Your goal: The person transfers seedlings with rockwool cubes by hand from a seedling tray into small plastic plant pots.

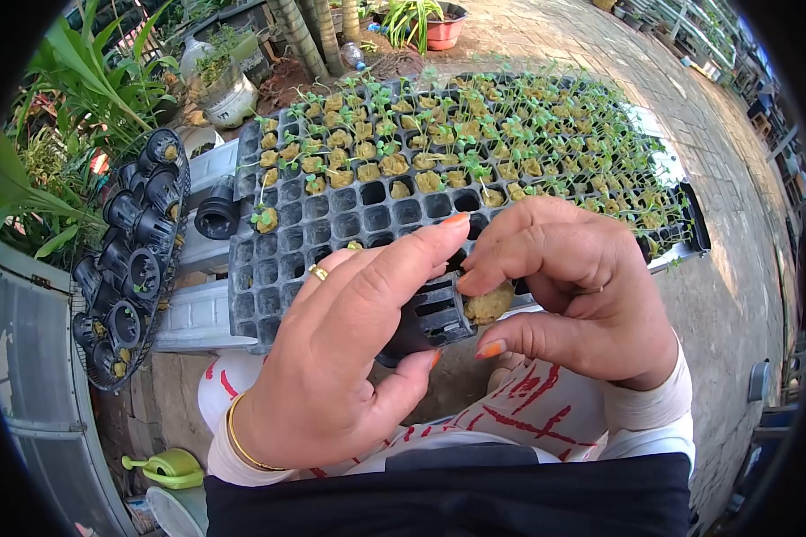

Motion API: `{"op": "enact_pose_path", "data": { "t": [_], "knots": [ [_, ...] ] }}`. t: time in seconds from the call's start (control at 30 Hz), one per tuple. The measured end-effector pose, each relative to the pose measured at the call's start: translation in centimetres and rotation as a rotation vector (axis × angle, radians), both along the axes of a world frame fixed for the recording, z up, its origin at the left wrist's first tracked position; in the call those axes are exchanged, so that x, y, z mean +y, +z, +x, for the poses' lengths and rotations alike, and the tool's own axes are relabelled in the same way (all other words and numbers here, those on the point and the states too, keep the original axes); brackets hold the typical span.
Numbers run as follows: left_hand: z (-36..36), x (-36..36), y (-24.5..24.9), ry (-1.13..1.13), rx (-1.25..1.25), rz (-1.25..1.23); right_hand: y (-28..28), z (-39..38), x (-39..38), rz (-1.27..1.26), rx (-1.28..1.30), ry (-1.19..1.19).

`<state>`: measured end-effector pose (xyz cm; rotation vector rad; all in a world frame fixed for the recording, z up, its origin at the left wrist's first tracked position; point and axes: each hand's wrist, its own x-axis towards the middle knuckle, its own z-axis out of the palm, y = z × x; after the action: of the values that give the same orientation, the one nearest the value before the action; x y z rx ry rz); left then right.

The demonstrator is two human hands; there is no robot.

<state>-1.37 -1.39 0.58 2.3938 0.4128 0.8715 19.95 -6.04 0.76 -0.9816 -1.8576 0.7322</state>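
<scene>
My left hand is wrapped round a black slotted net pot, which is tilted on its side with its base toward the right. Fingers and thumb of my right hand pinch around a yellow-brown sponge plug beside the pot's slotted end. Whether the plug touches the pot's base is hard to tell. Both hands are over the near edge of a black seedling tray. Its back and right cells hold sponge plugs with green sprouts; several front-left cells have no plugs.
An oval black basket of net pots stands on the left. Another black pot lies beside the seedling tray. A green watering can is at lower left, a red planter at the back. Leafy plants border the upper left.
</scene>
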Motion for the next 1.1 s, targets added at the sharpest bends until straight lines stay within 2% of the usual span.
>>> {"op": "enact_pose_path", "data": {
  "t": [0.17, 0.23, 0.27, 0.33, 0.4, 0.53, 0.63, 0.73, 0.8, 0.83, 0.9, 1.03, 1.1],
  "knots": [
    [-0.1, 0.1, 0.0, -0.007, -0.002, 0.01, 0.9, 0.1, -0.6, -0.101, -0.031, -0.04],
    [-0.2, 0.1, -0.3, -0.032, -0.064, -0.114, 0.9, 0.0, -0.7, -0.129, -0.018, -0.039],
    [-0.2, 0.1, -0.3, -0.033, -0.065, -0.108, 0.8, -0.2, -0.6, -0.137, 0.063, -0.053],
    [0.0, 0.0, -0.5, -0.037, -0.184, -0.309, 0.4, -0.5, -0.5, -0.138, 0.143, -0.069],
    [0.1, 0.0, -0.9, 0.0, -0.242, -0.36, -0.1, -0.6, -0.4, -0.103, 0.3, -0.077],
    [0.1, 0.5, -0.9, -0.005, -0.19, -0.305, 0.0, -0.2, -0.2, -0.095, 0.201, -0.088],
    [0.3, 0.6, -0.9, 0.009, -0.214, -0.252, -0.1, -0.2, 0.0, 0.028, 0.194, -0.058],
    [0.4, 0.6, -1.1, -0.002, -0.239, -0.364, 0.7, -0.2, -0.4, -0.035, 0.108, -0.137],
    [0.4, 0.8, -1.1, -0.07, -0.28, -0.497, 0.7, 0.0, -0.2, 0.038, 0.11, -0.118],
    [0.5, 0.7, -0.9, -0.075, -0.282, -0.489, 0.4, -0.2, -0.1, 0.047, 0.108, -0.12],
    [0.7, 0.5, -0.6, -0.095, -0.283, -0.536, -0.5, -0.8, -0.1, -0.071, 0.467, -0.143],
    [0.6, 0.6, -0.7, -0.069, -0.244, -0.508, -0.3, -0.1, -0.1, -0.084, 0.397, -0.138],
    [0.4, 0.6, -0.7, -0.052, -0.222, -0.53, -0.4, 0.1, 0.0, -0.027, 0.279, -0.12]
  ]
}}
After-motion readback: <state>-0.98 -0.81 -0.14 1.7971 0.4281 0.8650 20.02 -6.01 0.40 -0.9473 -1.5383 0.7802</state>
